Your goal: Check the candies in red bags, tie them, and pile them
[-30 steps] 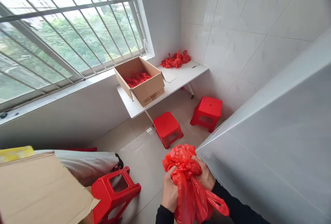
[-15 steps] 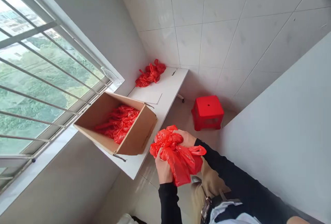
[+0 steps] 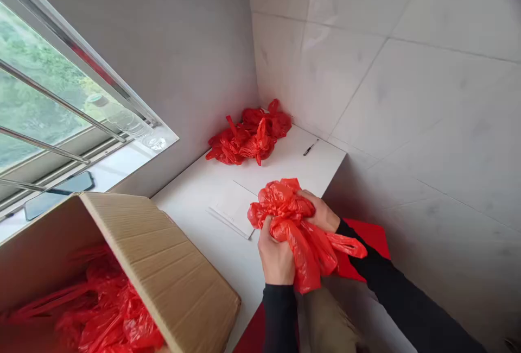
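Observation:
A bunched red plastic bag [image 3: 291, 217] is held between both hands above the near side of the white table. My left hand [image 3: 277, 255] grips its lower left, thumb pressed into the folds. On the far right side of the bag, my right hand [image 3: 319, 212] is closed around it, its fingertips partly hidden by the plastic. A looped handle of the bag sticks out towards my right forearm. Further back on the table lies a heap of knotted red plastic bags [image 3: 254, 138], apart from both hands.
An open cardboard box [image 3: 175, 266] holding red plastic bags [image 3: 109, 304] stands at the left. The white table [image 3: 195, 195] carries a paper sheet [image 3: 236, 206] and a small dark pen-like item [image 3: 310, 147]. A clear bottle [image 3: 136, 127] lies on the windowsill. A red stool [image 3: 372, 236] is at right.
My view has moved closer to the table and its corner. Both hands, still holding the red bag, have come nearer to the heap; the box now sits lower left in view.

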Demonstrator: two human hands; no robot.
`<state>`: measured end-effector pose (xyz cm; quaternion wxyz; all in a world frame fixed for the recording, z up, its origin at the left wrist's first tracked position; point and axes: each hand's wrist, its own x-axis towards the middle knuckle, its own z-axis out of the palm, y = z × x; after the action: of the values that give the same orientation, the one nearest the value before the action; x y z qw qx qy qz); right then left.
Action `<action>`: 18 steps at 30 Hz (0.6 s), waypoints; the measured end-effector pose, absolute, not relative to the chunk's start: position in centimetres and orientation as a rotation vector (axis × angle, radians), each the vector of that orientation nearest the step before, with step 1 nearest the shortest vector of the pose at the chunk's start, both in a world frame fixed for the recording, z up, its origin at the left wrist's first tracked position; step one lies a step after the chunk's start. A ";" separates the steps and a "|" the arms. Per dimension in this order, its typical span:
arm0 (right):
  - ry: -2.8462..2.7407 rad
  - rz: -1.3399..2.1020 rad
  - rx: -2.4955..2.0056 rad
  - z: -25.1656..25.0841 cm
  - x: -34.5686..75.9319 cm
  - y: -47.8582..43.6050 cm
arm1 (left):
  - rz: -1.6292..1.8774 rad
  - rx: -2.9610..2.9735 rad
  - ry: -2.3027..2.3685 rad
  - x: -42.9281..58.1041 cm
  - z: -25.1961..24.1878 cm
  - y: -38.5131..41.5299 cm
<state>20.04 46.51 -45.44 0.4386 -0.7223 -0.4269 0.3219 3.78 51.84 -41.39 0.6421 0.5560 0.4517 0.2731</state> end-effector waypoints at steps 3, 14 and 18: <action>-1.195 0.770 -1.757 -46.0 28.2 59.1 | 0.677 1.303 1.058 11.0 -41.4 63.5; -1.379 0.650 -2.005 -52.3 39.8 84.5 | 0.665 1.597 1.453 19.4 -51.0 86.1; -1.375 0.487 -2.015 -52.6 39.3 81.0 | 0.673 1.589 1.572 16.6 -53.6 83.7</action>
<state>39.34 81.04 -52.62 0.3212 -0.7671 -0.5235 0.1853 16.64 83.69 -53.60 0.3928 0.6260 0.6192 0.2652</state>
